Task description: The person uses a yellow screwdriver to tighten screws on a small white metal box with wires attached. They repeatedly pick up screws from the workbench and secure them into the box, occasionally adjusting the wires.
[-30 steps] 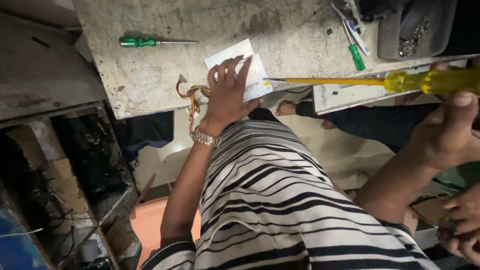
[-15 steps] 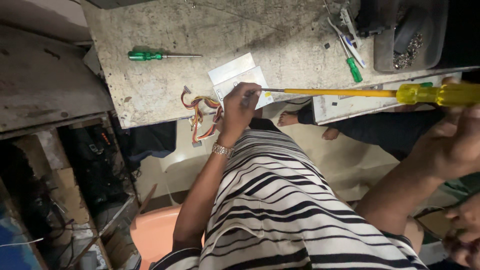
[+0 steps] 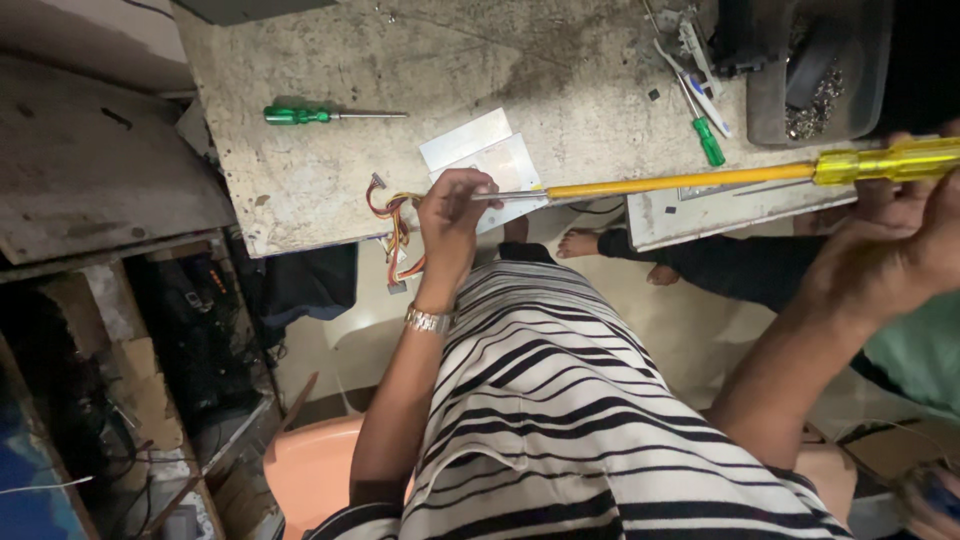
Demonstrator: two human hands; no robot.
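My right hand (image 3: 905, 240) grips the clear yellow handle of a long yellow screwdriver (image 3: 700, 178), whose shaft reaches left across the workbench edge. My left hand (image 3: 452, 215), with a metal watch on the wrist, pinches the screwdriver's metal tip just in front of a small white rectangular unit (image 3: 490, 160) lying on the grey workbench (image 3: 330, 190). A bundle of red, orange and yellow wires (image 3: 392, 222) hangs from that unit over the bench edge beside my left hand.
A green-handled screwdriver (image 3: 325, 115) lies on the bench to the left. A smaller green screwdriver (image 3: 706, 135) and a dark tray of screws (image 3: 822, 95) sit at the back right. Bare feet (image 3: 585, 243) of another person show below the bench. Cluttered shelves stand left.
My left hand lifted off the white unit and closed on the screwdriver's tip. The screwdriver stays stretched across, held by my right hand.
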